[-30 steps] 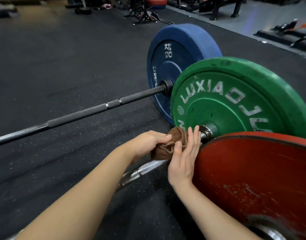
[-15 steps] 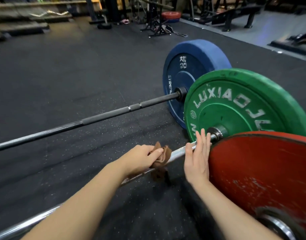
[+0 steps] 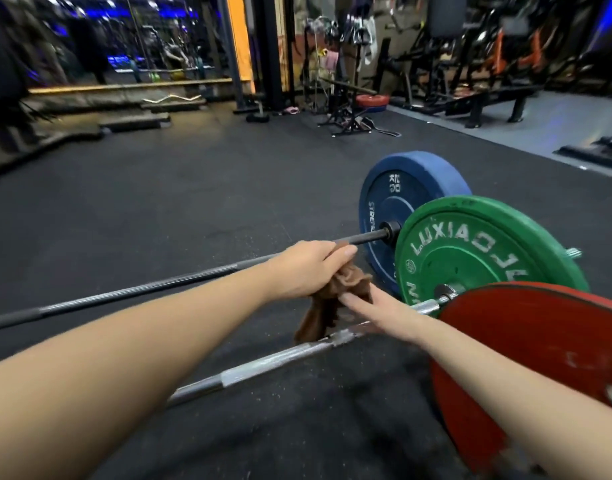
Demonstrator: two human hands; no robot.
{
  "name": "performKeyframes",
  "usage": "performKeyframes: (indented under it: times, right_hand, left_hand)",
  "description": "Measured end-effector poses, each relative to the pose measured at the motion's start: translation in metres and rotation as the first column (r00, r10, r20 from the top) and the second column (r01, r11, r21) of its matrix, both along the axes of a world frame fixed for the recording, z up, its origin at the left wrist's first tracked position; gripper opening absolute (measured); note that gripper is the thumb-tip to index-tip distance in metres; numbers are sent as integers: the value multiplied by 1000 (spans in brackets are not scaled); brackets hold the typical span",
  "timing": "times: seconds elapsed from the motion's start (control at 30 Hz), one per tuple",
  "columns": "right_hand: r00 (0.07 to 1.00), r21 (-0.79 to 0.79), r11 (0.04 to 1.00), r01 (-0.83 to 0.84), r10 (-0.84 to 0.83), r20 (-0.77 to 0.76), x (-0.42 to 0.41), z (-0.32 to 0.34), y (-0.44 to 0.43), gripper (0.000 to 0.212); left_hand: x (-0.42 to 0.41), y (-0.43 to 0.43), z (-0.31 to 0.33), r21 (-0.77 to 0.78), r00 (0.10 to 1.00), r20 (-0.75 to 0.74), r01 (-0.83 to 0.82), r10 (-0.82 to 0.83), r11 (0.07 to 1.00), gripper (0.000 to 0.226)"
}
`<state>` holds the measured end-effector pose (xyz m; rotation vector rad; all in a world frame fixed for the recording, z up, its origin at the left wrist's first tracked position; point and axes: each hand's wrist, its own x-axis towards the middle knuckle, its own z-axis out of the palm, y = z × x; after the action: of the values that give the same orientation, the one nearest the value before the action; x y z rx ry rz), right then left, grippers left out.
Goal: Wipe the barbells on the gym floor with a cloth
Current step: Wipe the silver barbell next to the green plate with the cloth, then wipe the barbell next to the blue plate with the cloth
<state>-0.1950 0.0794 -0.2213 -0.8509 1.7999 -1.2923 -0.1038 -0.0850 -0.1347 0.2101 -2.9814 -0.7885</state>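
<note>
A brown cloth [image 3: 332,306] is gripped in the left hand [image 3: 302,271] just left of the green plate [image 3: 484,258] on a gym floor [image 3: 159,202]. It is bunched under curled fingers [image 3: 342,252], with its loose end hanging down. The cloth is held above the silver bar [image 3: 273,362], which runs from the green plate's hub down toward the lower left. Whether the hanging end touches that bar cannot be told. The right hand [image 3: 384,315] is stretched out flat from the green plate's side, fingers [image 3: 356,303] straight and close together, their tips laid against the cloth; nothing is held in it. The silver bar is partly covered by that hand near the green plate's hub. A dark bar [image 3: 134,294] is seen lying on the floor beyond the green plate's bar, and it is passed over by the left hand. Its end is seated in a blue plate [image 3: 398,202] standing upright just behind the green plate. A red plate [image 3: 540,358] stands nearer the camera than the green plate, overlapping its lower edge, and is crossed by the right forearm.
</note>
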Motion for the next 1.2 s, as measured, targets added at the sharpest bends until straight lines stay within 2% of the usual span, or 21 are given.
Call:
performKeyframes:
  times: [0.07, 0.13, 0.2, 0.3, 0.37, 0.43, 0.53, 0.6, 0.67, 0.7, 0.73, 0.77, 0.83, 0.9, 0.93, 1.0, 1.03, 1.1, 1.13, 1.2]
  right_hand:
    - [941, -139, 988, -67, 109, 320, 17, 36, -5, 78]
    - [897, -199, 975, -95, 171, 407, 32, 68, -5, 70]
    - [918, -182, 981, -60, 126, 377, 50, 91, -6, 54]
    - [981, -101, 989, 106, -87, 175, 67, 103, -11, 32]
    - [978, -95, 975, 203, -197, 67, 76, 111, -11, 17]
    - [950, -136, 940, 313, -306, 66, 81, 129, -17, 4]
    - [900, -200, 886, 419, -376, 222, 85, 161, -35, 13]
    - [887, -193, 888, 417, -351, 300, 90, 170, -47, 8]
    - [895, -171, 901, 398, -342, 286, 93, 162, -56, 9]
    - [891, -157, 896, 415, -365, 270, 93, 150, -58, 11]
    - [888, -139, 892, 429, -389, 243, 92, 136, -57, 12]
    - [889, -108, 893, 436, -409, 208, 90, 119, -57, 12]
    - [910, -16, 916, 401, -396, 126, 86, 91, -54, 23]
    - [916, 40, 921, 388, -390, 96, 81, 71, -54, 63]
    - [917, 51, 920, 389, -392, 76, 80, 65, -55, 81]
    - [931, 81, 930, 358, -362, 53, 81, 55, -59, 99]
    - [942, 105, 943, 315, -324, 88, 85, 52, -60, 97]
    - [948, 140, 974, 176, -206, 243, 94, 51, -61, 63]
    - [936, 131, 984, 124, -160, 313, 98, 49, -62, 46]
    - [929, 99, 992, 84, -114, 351, 100, 43, -64, 37]
  left_hand:
    - [22, 4, 13, 146, 997, -79, -7, 19, 989, 41]
    - [41, 2, 18, 221, 989, -144, -6, 39, 975, 35]
    - [57, -4, 17, 224, 992, -117, -29, 56, 974, 32]
    - [75, -14, 20, 240, 990, -91, -81, 105, 967, 32]
    - [83, -21, 16, 316, 983, -52, -150, 175, 937, 36]
    - [93, -25, 7, 394, 980, 50, -197, 193, 898, 45]
    - [109, -28, -2, 660, 943, 274, -328, 190, 676, 72]
    - [115, -29, -8, 790, 931, 348, -354, 108, 501, 86]
    - [115, -27, -9, 911, 946, 320, -320, 42, 262, 96]
    - [114, -26, -6, 944, 957, 282, -289, 61, 162, 99]
    - [111, -24, -4, 960, 963, 246, -257, 106, 109, 100]
    - [108, -24, -1, 966, 963, 218, -236, 159, 102, 98]
    - [104, -24, 0, 957, 956, 185, -227, 227, 180, 83]
    - [104, -23, -8, 938, 958, 182, -237, 222, 254, 69]
    - [104, -24, -14, 934, 958, 190, -244, 216, 259, 66]
    - [101, -25, -27, 945, 947, 203, -256, 248, 204, 63]
    - [101, -25, -31, 952, 939, 209, -259, 272, 163, 65]
    - [96, -26, -37, 958, 926, 233, -272, 296, 97, 72]
    - [93, -26, -40, 955, 920, 248, -285, 303, 85, 77]
    - [86, -30, -50, 939, 902, 270, -324, 338, 115, 85]
